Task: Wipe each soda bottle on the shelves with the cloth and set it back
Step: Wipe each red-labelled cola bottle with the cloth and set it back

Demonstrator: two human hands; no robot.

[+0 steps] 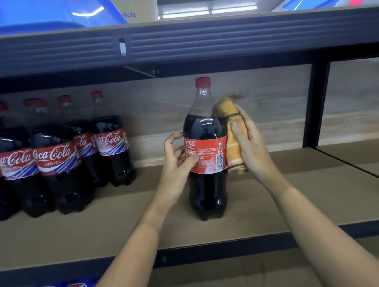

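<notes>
Your left hand (178,161) grips the upright cola bottle (205,151); your right hand (249,142) presses the held yellow cloth (230,130) against it.

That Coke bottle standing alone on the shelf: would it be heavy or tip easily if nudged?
The Coke bottle is full almost to its shoulder, so probably heavy. It is tall on a narrow base, so a push up high might topple it. The left hand steadying its label suggests that too.
</notes>
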